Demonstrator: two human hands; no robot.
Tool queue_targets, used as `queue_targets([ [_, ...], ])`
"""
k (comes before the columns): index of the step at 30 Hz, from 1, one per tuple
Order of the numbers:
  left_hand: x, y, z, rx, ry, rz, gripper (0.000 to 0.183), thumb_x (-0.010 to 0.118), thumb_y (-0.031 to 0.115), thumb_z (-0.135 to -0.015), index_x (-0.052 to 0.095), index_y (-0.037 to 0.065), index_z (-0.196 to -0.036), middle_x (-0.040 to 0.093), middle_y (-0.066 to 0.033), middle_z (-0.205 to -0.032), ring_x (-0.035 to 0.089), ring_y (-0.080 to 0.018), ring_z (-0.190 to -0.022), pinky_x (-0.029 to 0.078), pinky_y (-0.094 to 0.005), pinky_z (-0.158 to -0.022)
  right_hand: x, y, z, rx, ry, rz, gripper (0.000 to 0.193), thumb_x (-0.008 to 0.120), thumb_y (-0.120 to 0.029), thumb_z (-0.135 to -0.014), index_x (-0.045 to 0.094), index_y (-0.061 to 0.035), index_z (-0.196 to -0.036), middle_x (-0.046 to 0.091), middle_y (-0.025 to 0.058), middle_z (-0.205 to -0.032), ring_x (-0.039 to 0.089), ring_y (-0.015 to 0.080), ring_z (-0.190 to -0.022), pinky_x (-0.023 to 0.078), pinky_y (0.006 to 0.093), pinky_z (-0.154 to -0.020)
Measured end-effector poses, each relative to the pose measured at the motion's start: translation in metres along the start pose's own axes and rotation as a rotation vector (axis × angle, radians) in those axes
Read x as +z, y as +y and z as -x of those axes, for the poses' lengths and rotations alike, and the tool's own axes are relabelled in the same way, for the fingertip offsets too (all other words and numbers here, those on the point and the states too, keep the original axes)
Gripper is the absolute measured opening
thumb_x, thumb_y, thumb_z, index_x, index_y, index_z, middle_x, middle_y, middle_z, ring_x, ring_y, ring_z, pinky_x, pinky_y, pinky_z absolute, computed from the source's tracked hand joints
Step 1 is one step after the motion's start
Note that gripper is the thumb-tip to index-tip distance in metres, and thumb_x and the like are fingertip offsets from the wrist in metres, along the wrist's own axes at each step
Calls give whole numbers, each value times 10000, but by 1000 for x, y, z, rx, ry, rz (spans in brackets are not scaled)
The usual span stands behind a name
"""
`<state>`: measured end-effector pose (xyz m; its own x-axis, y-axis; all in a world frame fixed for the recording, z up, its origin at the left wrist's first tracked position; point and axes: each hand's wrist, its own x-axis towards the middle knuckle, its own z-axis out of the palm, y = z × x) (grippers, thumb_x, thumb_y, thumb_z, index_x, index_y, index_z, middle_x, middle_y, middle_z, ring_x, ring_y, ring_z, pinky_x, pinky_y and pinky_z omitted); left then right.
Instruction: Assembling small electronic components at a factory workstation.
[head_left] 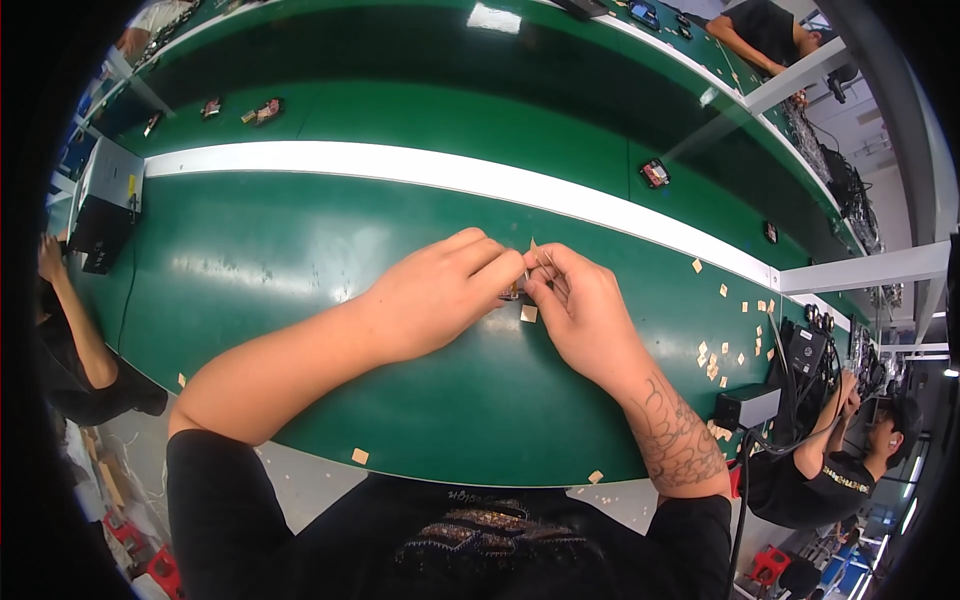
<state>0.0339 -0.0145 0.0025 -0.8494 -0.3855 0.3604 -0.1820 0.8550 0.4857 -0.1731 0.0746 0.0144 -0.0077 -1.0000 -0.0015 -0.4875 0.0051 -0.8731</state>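
My left hand (445, 290) is closed over a small electronic assembly (509, 291) at the middle of the green table, hiding most of it. Against its fingertips, my right hand (585, 315) pinches a thin beige piece (534, 244) that sticks up past the fingers. Whether this piece is a loose square or a peeled backing, I cannot tell. A small beige square (529, 313) lies on the table just below the pinch.
Beige squares (713, 362) are scattered at the right, near a grey box (748, 407) with cables. At the left stands a black-and-silver unit (105, 205). Beyond a white rail (450, 170), small devices (655, 173) lie on a green belt. Co-workers sit on both sides.
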Motion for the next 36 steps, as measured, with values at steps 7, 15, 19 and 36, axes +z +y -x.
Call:
queue_targets([
  [7,-4,1,-3,-23,-21,51,352,799,61,-876,608,31,-1171,691,-121,-1160,660,-356,-1072,572,-454,-901,3,6,1,53,35,-39,172,693,30,-977,679,46,-1148,737,149,-908,687,205,-695,541,345,-648],
  [15,-3,0,-3,-29,-1,63,393,819,63,-853,604,27,-1180,693,-139,-1172,664,-365,-1084,572,-457,-902,-2,-2,1,6,95,88,183,775,-24,-944,776,3,-1126,764,125,-907,653,177,-661,526,327,-632],
  [19,-3,1,-1,-48,-10,66,410,828,57,-845,603,24,-1185,694,-142,-1176,666,-367,-1085,574,-458,-899,-2,-5,1,86,67,87,193,767,-21,-950,770,10,-1140,771,126,-920,648,170,-660,526,322,-631],
  [36,2,6,1,-75,34,86,398,816,52,-853,582,27,-1174,660,-157,-1087,648,-373,-1052,560,-463,-879,-2,3,1,-200,44,146,183,733,12,-954,711,9,-1135,729,166,-991,750,322,-841,594,378,-732],
])
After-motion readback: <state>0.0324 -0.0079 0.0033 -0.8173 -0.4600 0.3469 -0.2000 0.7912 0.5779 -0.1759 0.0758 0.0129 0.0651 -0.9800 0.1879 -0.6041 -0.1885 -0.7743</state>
